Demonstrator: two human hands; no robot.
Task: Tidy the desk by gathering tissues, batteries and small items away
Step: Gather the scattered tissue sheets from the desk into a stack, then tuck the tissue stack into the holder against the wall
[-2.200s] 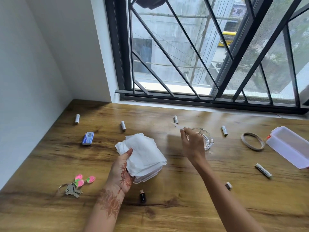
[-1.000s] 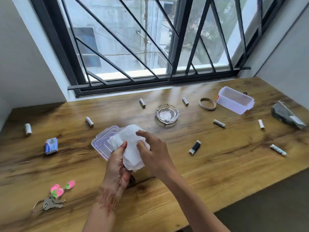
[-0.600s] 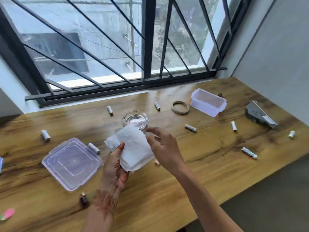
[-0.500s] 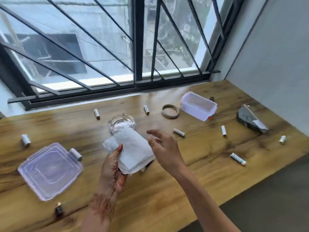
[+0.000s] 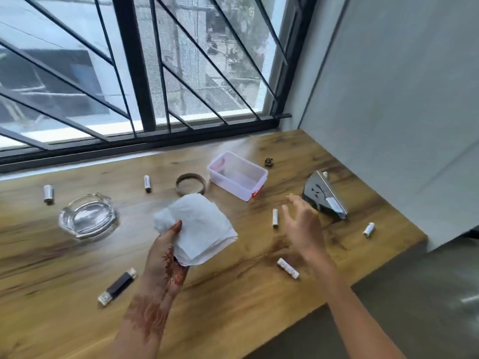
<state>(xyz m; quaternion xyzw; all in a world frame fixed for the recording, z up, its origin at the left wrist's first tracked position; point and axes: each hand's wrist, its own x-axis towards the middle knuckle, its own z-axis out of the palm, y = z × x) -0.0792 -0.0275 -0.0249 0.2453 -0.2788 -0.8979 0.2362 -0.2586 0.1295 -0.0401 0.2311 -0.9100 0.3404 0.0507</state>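
1. The left hand (image 5: 166,257), marked with henna, grips a stack of white tissues (image 5: 198,226) between thumb and fingers and holds it above the wooden desk (image 5: 233,294).
2. The right hand (image 5: 304,229) is empty, with fingers spread wide. It hovers over the desk's right part, blurred by motion.
3. An open clear plastic container (image 5: 237,174) stands on the desk near the window (image 5: 155,73), beyond the tissues.
4. Five batteries lie on the desk, well apart from one another:
   - one (image 5: 48,193) at far left;
   - one (image 5: 147,183) left of a metal ring (image 5: 190,183);
   - one (image 5: 275,217) just beside the right hand's fingers;
   - one (image 5: 288,268) under the right wrist;
   - one (image 5: 368,229) near the desk's right edge.
5. A glass ashtray (image 5: 86,218) rests left of the tissues.
6. A dark USB stick (image 5: 118,286) lies left of the left wrist.
7. A grey wedge-shaped object (image 5: 325,198) sits near the right wall.
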